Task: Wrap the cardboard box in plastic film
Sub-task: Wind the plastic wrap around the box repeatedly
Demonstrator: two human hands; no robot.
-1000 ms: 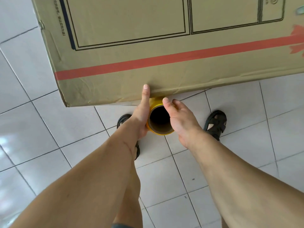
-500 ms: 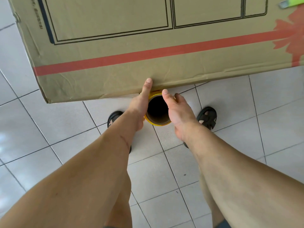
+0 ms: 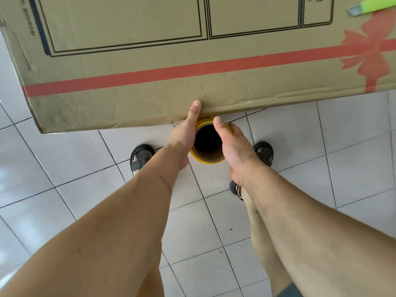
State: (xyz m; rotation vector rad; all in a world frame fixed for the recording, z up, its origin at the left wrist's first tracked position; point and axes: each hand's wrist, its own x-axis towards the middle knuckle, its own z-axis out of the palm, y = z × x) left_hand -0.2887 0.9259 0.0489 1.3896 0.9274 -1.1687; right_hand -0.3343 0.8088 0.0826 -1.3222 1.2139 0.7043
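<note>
A large brown cardboard box [image 3: 192, 61] with a red printed ribbon stripe and black line drawings fills the upper part of the view. Below its near edge I hold a roll of film [image 3: 206, 144] upright, seen end-on: a cardboard core with a yellowish rim and a dark hollow. My left hand [image 3: 185, 133] grips the roll's left side, its thumb stretched up against the box's edge. My right hand [image 3: 232, 144] grips the right side, thumb along the rim. The roll's lower length and my fingers are hidden.
A green utility knife [image 3: 370, 5] lies on the box's top right. White tiled floor [image 3: 64, 168] surrounds me. My feet in dark sandals [image 3: 140, 157] stand just below the box's near edge, either side of the roll.
The box has shifted left and slightly down in view, bringing the printed bow and the knife further in. Both hands keep the same hold on the roll against the box edge.
</note>
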